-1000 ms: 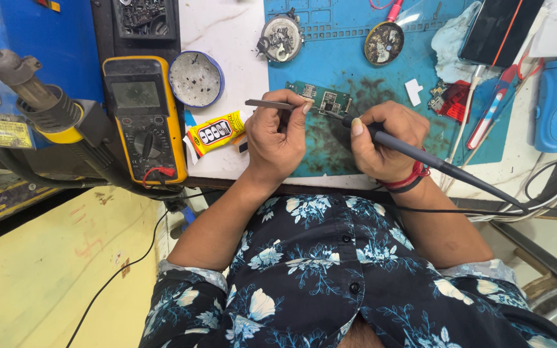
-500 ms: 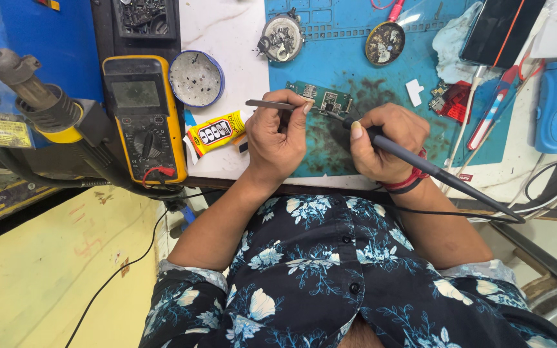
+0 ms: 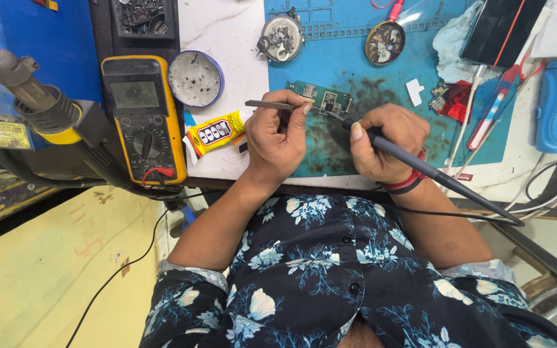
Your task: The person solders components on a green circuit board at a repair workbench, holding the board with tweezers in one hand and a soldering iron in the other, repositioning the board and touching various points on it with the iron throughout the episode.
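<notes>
Almost nothing has shifted in the last second — both hands hold the same pose over the small green circuit board, so the work looks steady and mid-step rather than finishing. The left hand is curled, thumb and fingers pinching a pair of metal tweezers whose tips lie toward the board's left end. The right hand is closed in a pen grip around a black soldering iron, its tip at the board's right edge on the teal mat. Whether the tip actually touches the board is hard to tell — fingers hide the contact point. A yellow multimeter sits well to the left.
</notes>
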A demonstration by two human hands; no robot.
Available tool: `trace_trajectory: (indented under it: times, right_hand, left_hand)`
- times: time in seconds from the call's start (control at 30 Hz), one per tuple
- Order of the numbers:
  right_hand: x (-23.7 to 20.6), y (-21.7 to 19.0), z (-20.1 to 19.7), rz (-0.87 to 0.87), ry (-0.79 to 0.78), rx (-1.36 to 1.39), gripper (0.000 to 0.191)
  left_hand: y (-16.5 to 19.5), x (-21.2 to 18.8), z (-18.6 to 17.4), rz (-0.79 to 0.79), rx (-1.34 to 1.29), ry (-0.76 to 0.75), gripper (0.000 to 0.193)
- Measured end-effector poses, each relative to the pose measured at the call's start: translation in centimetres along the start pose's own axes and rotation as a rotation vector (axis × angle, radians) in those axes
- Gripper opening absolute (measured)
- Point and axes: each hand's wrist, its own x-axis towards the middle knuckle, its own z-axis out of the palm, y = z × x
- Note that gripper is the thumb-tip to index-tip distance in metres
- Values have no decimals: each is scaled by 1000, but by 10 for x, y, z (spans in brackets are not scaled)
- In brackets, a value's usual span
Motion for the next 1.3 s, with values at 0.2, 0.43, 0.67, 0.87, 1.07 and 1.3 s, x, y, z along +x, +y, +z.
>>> trace_trajectory:
  times: [0.2, 0.43, 0.67, 0.87, 1.07, 1.3]
  right_hand:
    - [1, 3, 1, -5, -6, -8, 15]
    - [1, 3, 1, 3, -15, 4, 15]
    - [2, 2, 1, 7, -15, -2, 15]
    - [2, 1, 2, 5, -7, 2, 15]
    - [1, 0, 1, 17, -7, 4, 15]
    - [2, 0, 0, 25, -9, -2, 15]
  left_hand:
    - [0, 1, 0, -9, 12, 4, 10]
    - [0, 2, -1, -5, 15, 4, 10]
    - [-1, 2, -1, 10, 18, -5, 10]
    - [-1, 2, -1, 7, 17, -5, 11]
    - [-1, 1, -2, -2, 19, -8, 11]
    - [-1, 1, -1, -1, 22, 0, 10]
